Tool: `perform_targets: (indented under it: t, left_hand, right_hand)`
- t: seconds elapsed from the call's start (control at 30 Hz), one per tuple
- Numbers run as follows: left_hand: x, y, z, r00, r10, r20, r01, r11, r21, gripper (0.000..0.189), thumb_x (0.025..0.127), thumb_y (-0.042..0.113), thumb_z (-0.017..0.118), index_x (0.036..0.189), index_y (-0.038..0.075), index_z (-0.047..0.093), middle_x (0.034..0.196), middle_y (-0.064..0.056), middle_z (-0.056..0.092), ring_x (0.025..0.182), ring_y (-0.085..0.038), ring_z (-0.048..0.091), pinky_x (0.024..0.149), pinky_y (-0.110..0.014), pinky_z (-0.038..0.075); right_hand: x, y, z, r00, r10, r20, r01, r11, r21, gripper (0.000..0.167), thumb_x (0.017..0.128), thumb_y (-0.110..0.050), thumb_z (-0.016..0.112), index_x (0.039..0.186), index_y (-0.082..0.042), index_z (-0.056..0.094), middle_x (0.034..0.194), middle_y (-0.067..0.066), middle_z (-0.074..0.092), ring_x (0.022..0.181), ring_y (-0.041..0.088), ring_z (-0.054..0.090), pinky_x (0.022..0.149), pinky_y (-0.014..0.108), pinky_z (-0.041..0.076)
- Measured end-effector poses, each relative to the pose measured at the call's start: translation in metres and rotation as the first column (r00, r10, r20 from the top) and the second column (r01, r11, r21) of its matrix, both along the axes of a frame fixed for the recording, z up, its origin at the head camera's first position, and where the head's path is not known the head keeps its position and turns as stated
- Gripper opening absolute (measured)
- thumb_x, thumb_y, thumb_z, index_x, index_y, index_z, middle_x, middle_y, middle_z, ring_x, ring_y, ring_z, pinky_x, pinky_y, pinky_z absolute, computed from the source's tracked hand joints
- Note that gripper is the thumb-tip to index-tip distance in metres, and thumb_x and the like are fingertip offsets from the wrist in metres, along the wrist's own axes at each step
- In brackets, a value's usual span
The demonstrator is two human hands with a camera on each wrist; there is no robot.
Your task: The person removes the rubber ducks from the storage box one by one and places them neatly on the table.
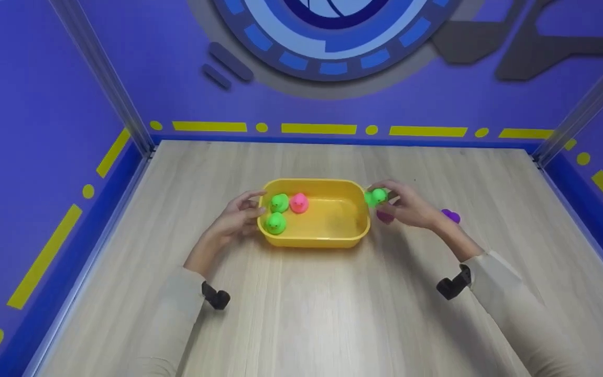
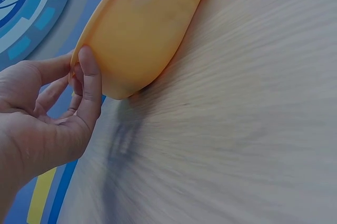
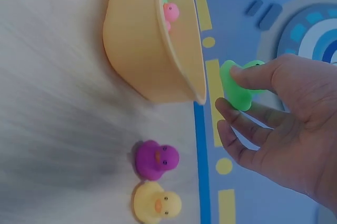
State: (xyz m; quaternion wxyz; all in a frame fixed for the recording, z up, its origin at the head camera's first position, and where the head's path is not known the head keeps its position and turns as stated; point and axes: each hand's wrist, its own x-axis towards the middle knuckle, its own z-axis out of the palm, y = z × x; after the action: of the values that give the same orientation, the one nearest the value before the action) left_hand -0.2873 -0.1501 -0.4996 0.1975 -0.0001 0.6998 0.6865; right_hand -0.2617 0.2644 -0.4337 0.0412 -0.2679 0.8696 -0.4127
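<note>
A yellow tub point(image 1: 314, 243) stands on the table between the hands. Inside, at its left end, sit two green rubber ducks point(image 1: 276, 223) and a pink rubber duck point(image 1: 299, 203). My left hand point(image 1: 236, 217) pinches the tub's left rim; the left wrist view shows thumb and fingers on either side of the rim point(image 2: 79, 50). Beside the right rim, above the table, my right hand point(image 1: 408, 205) holds another green rubber duck point(image 3: 237, 87) between thumb and fingers. Below that hand, a purple rubber duck point(image 3: 157, 160) and a yellow rubber duck point(image 3: 157, 203) rest on the table.
Another purple thing point(image 1: 452, 215) lies on the table beyond my right wrist, partly covered by it. Blue panels point(image 1: 322, 110) with yellow marks wall the table point(image 1: 301, 309) at the back and both sides. Metal posts point(image 1: 107, 78) stand at the back corners.
</note>
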Motion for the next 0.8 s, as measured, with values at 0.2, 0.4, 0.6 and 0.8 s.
perform_targets:
  t: [0.2,0.4,0.6,0.8]
  left_hand:
    - [-0.001,0.003,0.002,1.000,0.012,-0.006,-0.012,1.000,-0.012,0.053,0.097,0.004,0.065,0.148,0.013,0.051,0.110,-0.003,0.049,0.079,-0.012,0.057,0.068,-0.027,0.054]
    - [0.002,0.003,0.002,1.000,0.027,0.002,-0.027,1.000,0.007,0.052,0.097,0.004,0.065,0.146,0.013,0.053,0.108,-0.003,0.046,0.074,-0.011,0.054,0.064,-0.026,0.050]
    - [0.004,0.003,0.002,0.999,0.042,0.012,-0.042,0.999,0.033,0.052,0.098,0.003,0.064,0.147,0.012,0.051,0.108,-0.003,0.046,0.074,-0.011,0.053,0.063,-0.025,0.050]
    - [0.003,0.004,0.001,0.998,0.056,0.036,-0.057,0.998,0.030,0.050,0.098,0.005,0.065,0.146,0.015,0.053,0.110,-0.003,0.046,0.083,-0.014,0.057,0.070,-0.027,0.055]
  right_hand:
    - [-0.001,0.015,0.001,0.998,-0.061,-0.003,0.061,0.997,0.045,0.039,0.093,0.008,0.065,0.132,0.005,0.060,0.131,0.024,0.062,0.118,0.039,0.059,0.101,0.057,0.052]
    - [0.001,0.025,0.002,0.993,-0.121,0.014,0.120,0.990,0.080,0.040,0.094,0.007,0.064,0.134,0.004,0.059,0.134,0.026,0.060,0.120,0.042,0.058,0.102,0.060,0.051]
    - [0.004,0.037,0.002,0.985,-0.171,0.034,0.167,0.981,0.103,0.040,0.097,0.001,0.064,0.136,-0.002,0.060,0.135,0.020,0.061,0.117,0.037,0.060,0.097,0.041,0.057]
    - [0.010,0.050,0.000,0.986,-0.163,-0.040,0.166,0.982,0.085,0.037,0.095,0.003,0.065,0.133,0.000,0.062,0.130,0.021,0.064,0.111,0.035,0.062,0.087,0.015,0.050]
